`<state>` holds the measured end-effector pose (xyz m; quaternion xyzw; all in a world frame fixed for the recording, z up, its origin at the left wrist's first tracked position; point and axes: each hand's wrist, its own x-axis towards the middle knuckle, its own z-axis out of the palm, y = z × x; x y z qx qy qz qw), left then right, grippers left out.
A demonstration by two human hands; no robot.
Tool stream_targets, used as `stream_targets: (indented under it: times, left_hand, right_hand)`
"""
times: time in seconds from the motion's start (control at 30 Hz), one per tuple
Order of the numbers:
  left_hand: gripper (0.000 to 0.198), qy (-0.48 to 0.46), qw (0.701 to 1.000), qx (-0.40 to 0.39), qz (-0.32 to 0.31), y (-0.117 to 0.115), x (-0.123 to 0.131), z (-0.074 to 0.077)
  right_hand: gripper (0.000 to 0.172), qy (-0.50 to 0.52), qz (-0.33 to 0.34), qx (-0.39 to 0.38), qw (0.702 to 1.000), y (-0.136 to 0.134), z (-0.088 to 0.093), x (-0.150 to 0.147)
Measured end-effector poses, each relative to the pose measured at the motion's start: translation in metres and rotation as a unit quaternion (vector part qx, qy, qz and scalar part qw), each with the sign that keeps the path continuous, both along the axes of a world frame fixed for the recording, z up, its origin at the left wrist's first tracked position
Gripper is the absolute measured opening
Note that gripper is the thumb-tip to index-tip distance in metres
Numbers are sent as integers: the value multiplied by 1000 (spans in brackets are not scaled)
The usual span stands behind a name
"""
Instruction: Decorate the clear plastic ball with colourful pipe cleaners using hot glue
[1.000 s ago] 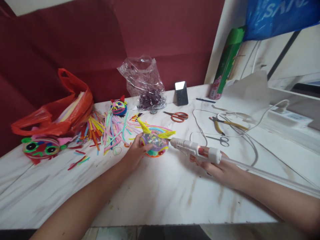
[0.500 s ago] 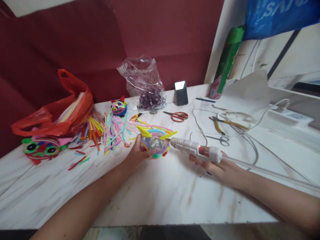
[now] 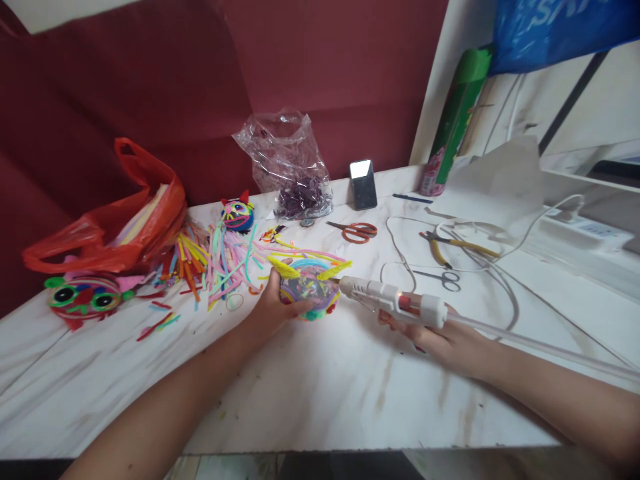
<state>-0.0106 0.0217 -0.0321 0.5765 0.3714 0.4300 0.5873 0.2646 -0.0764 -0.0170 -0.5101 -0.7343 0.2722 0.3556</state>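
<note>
My left hand (image 3: 273,308) grips a small round craft ball (image 3: 309,292) wound in coloured pipe cleaners, with two yellow pointed ears, just above the white marble table (image 3: 320,393). A white glue gun (image 3: 395,301) is held in my right hand (image 3: 440,340), its nozzle tip touching the ball's right side under the right ear. A clear glue stick sticks out behind the gun toward the right edge.
Cut pipe cleaner pieces (image 3: 215,257) lie beside a red plastic bag (image 3: 110,227). Two finished craft faces (image 3: 83,297) (image 3: 238,213) sit at the left. Behind are a clear bag (image 3: 290,167), a phone (image 3: 363,185), orange scissors (image 3: 356,231), pliers (image 3: 453,245), white cables (image 3: 480,267) and a green can (image 3: 453,127).
My left hand has turned and tilted the ball slightly, lifting its lower edge. The glue gun has stayed against the ball's right side, shifted only a little.
</note>
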Motion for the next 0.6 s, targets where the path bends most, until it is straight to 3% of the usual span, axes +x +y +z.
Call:
stream_targets:
  times: [0.27,0.43,0.6]
  left_hand:
    - [75,-25,999,-13,17,-4,2,1]
    - [77,-30,1000,-4,1,-7,4,-1]
    - [76,-7,1000,-2,29,-7,3,-5]
  right_hand:
    - [36,-42,-36,12,998,-3,2,-1]
    - [35,-44,-3,17,999,0,-2,1]
    - [38,-50,3,41,998,3,-5,4]
